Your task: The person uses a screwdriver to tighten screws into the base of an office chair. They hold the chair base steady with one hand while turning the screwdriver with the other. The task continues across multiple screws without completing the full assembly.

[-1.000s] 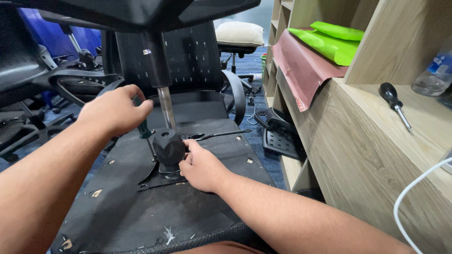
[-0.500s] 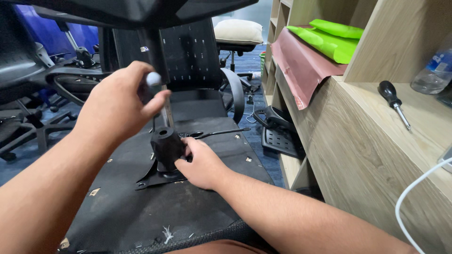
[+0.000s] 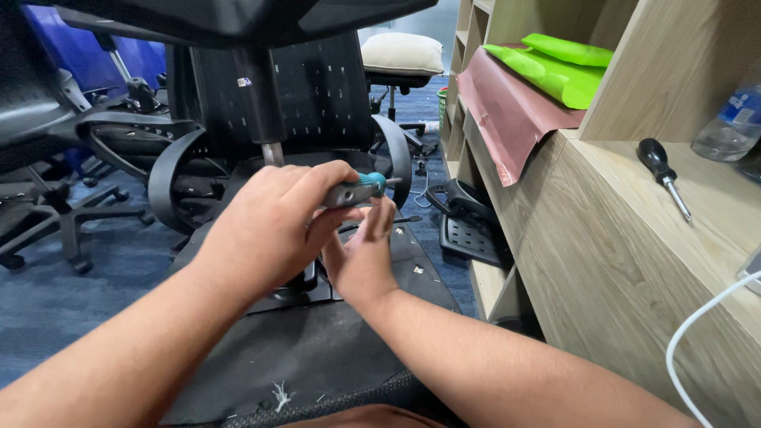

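Teal-tipped tool (image 3: pixel 357 189) is gripped in the closed left hand (image 3: pixel 269 226) above one overturned black chair seat (image 3: pixel 317 349). Right hand (image 3: pixel 361 257), fingers half open, touches the tool from below. One black-handled screwdriver (image 3: pixel 664 178) lies on the bench (image 3: pixel 634 261), well right of the seat.

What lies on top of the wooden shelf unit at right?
On the wooden shelf unit: a black-handled screwdriver, a clear bottle and a white cable. Its far right end is out of frame.

The left hand (image 3: pixel 273 222) covers most of the teal-handled tool (image 3: pixel 357 189), hiding its working end; the clear bottle (image 3: pixel 725 127) and white cable (image 3: pixel 697 333) run off the right edge
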